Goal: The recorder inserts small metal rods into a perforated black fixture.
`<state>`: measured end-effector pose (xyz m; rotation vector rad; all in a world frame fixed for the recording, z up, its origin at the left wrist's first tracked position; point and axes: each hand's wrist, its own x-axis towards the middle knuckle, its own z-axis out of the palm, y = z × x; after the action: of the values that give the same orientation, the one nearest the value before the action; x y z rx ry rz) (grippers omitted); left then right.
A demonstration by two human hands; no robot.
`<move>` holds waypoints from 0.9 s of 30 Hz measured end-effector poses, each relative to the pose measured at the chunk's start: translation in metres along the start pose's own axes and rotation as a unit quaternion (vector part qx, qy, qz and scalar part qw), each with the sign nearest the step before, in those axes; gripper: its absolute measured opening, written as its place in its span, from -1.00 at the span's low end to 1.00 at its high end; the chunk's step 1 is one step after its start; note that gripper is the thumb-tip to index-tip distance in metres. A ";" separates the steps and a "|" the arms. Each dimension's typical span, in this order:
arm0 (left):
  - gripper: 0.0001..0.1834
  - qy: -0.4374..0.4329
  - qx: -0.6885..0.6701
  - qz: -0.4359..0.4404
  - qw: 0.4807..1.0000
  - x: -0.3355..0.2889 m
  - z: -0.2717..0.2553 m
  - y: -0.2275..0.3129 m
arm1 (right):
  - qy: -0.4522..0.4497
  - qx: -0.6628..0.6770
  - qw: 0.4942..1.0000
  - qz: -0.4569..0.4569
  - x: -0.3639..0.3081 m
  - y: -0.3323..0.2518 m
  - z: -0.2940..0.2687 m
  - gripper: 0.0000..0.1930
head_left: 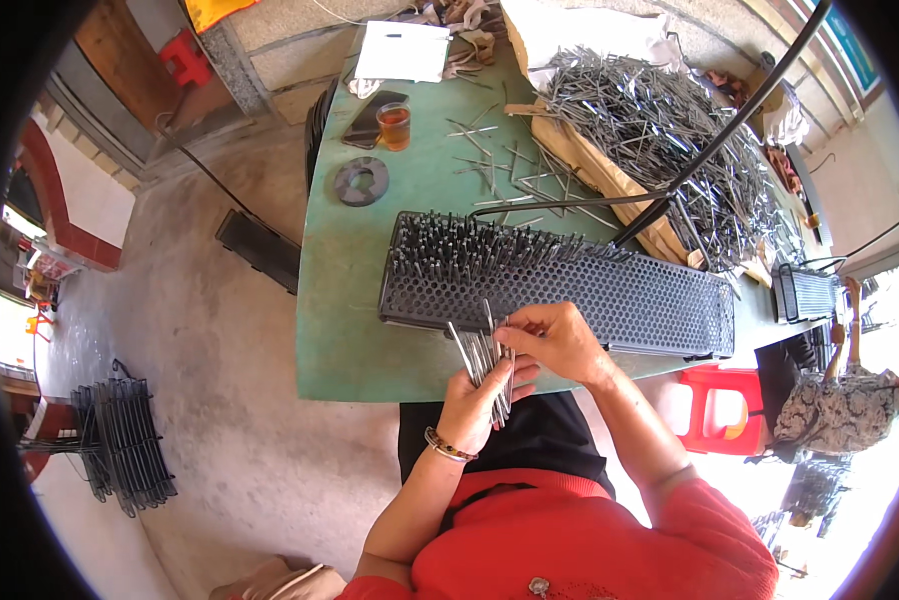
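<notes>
My left hand (475,408) is closed around a bundle of thin metal rods (478,352), their ends fanning up out of the grip. My right hand (558,343) pinches at the top of this bundle, thumb and fingertips on a rod. Just beyond both hands lies a long black rack (630,300) full of round holes, slightly slanted on the green table. Many upright rods (470,245) fill its far left part, while the holes toward the right and near side stand bare. A dark metal frame bar (740,125) rises from behind the rack.
A big heap of loose rods (660,130) lies on an opened paper sack at the back right. On the green table (345,330) are a grey ring (361,181), a cup of amber drink (394,127) and white paper (403,52). At right, another person (840,410) sits near a red stool (720,408).
</notes>
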<state>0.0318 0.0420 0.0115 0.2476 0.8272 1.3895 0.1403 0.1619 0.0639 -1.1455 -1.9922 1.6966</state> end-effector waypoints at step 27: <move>-0.70 0.038 -0.027 -0.032 0.998 0.003 -0.014 -0.007 | 0.280 -0.064 0.912 -0.293 0.066 0.010 0.014 -0.82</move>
<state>0.0281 0.0391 -0.0040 0.1265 0.8514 1.3662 0.0926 0.1990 0.0327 -0.8170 -1.8220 0.8314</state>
